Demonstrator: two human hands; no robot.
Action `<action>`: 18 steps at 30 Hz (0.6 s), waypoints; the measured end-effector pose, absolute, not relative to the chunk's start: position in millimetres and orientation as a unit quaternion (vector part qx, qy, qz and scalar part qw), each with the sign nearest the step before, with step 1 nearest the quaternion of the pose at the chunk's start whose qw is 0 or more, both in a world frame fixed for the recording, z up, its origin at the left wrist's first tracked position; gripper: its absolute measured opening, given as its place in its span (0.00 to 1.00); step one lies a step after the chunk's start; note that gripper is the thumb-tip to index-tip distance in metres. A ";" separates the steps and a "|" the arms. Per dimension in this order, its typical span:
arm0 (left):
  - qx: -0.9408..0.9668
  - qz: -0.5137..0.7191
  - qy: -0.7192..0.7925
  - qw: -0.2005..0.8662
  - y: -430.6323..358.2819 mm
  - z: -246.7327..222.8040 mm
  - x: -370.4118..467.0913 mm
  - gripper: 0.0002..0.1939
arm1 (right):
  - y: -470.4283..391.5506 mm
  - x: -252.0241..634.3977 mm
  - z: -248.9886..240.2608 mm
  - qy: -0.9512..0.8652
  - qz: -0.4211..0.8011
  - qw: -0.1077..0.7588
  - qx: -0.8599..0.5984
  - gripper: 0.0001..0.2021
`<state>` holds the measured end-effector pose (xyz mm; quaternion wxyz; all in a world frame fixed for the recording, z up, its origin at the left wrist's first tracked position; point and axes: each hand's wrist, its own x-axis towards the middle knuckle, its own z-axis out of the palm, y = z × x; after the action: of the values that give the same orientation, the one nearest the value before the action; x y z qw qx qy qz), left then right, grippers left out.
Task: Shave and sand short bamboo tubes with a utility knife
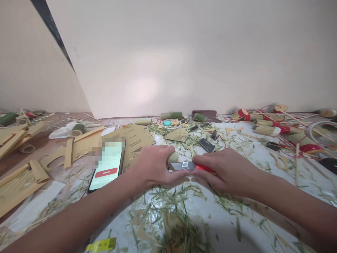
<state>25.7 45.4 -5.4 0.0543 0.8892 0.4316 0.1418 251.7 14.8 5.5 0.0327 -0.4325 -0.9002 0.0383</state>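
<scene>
Near the middle of the head view, my left hand (155, 165) is closed around a short pale-green bamboo piece (173, 157), most of which the fingers hide. My right hand (223, 170) grips a utility knife with a red handle (205, 169). Its metal blade (177, 166) points left and lies across the near side of the bamboo. My left thumb reaches right, close under the knife, and its tip appears to meet my right hand. Green and pale shavings (173, 200) lie below both hands on the white surface.
A lit phone (107, 168) lies left of my left hand on brown sandpaper (139, 137). Wood strips (68, 153) fill the left side. Bamboo tubes with red tape (310, 146) and red string lie at right. A pale wall (184, 63) stands behind.
</scene>
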 end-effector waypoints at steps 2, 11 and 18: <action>0.889 0.147 0.430 0.053 45.2 -5.6 25.7 0.32 | 14.2 251.4 4.7 -0.901 0.022 0.036 -0.432 0.20; 0.891 0.152 0.425 0.043 46.2 -8.4 25.1 0.31 | 14.4 251.7 5.9 -0.900 0.010 0.042 -0.434 0.21; 0.896 0.152 0.415 0.032 45.5 -9.5 24.6 0.30 | 14.6 251.9 9.9 -0.904 0.059 0.024 -0.422 0.18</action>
<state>24.6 45.5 -9.5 0.0319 0.8964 0.4151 0.1522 251.9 14.6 9.9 0.0243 -0.4224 -0.9042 0.0592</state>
